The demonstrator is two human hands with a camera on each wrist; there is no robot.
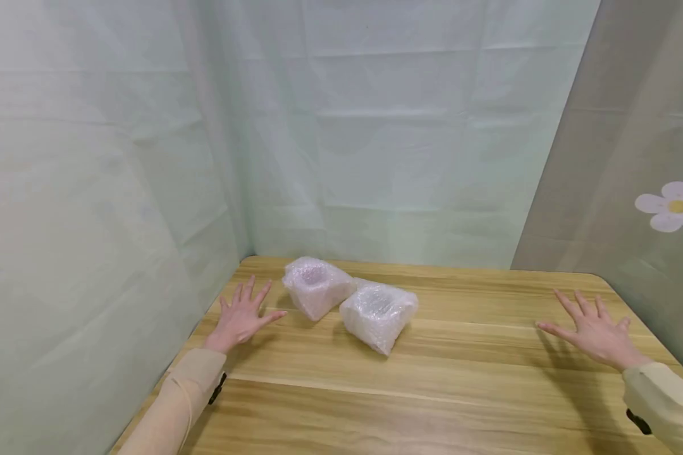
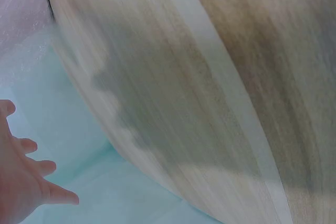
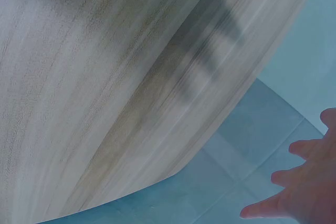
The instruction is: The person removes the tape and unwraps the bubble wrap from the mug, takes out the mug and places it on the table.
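Two bubble-wrapped bundles lie side by side on the wooden table [image 1: 461, 392], left of its middle. The left bundle [image 1: 319, 292] shows a pinkish tint through its wrap; the right bundle [image 1: 380, 313] looks clear and whitish. What is inside them cannot be made out. My left hand [image 1: 242, 319] is spread with straight fingers just left of the pinkish bundle, apart from it. Over the table's right side, my right hand [image 1: 596, 332] is also spread and holds nothing. Each wrist view shows its hand [image 2: 23, 182] with fingers extended, casting a shadow on the tabletop.
A pale curtain [image 1: 387, 145] hangs behind the table and another along its left side. On the right hangs a grey-brown curtain with white flowers [image 1: 676, 206]. The table's rounded back corners meet the cloth closely.
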